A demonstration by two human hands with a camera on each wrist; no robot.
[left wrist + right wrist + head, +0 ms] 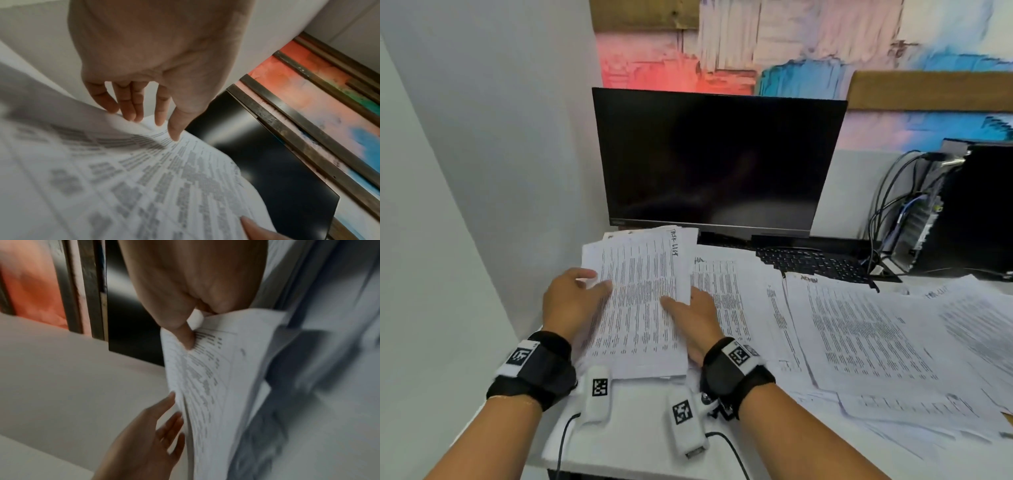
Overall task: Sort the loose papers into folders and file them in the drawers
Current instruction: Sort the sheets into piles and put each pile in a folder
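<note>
Papers in a printed stack (640, 301) headed "Task List" sit lifted off the white desk (640, 411) in front of the dark monitor (715, 161). The right hand (697, 320) has its grip closed on the stack's right edge, thumb (188, 339) pressed on the top sheet. The left hand (571, 301) lies relaxed against the left edge, fingers (127, 107) straight and touching the sheets, not clasping them. More loose sheets (866, 329), one marked "Admin", lie spread over the desk to the right, partly covering a black keyboard (815, 263).
</note>
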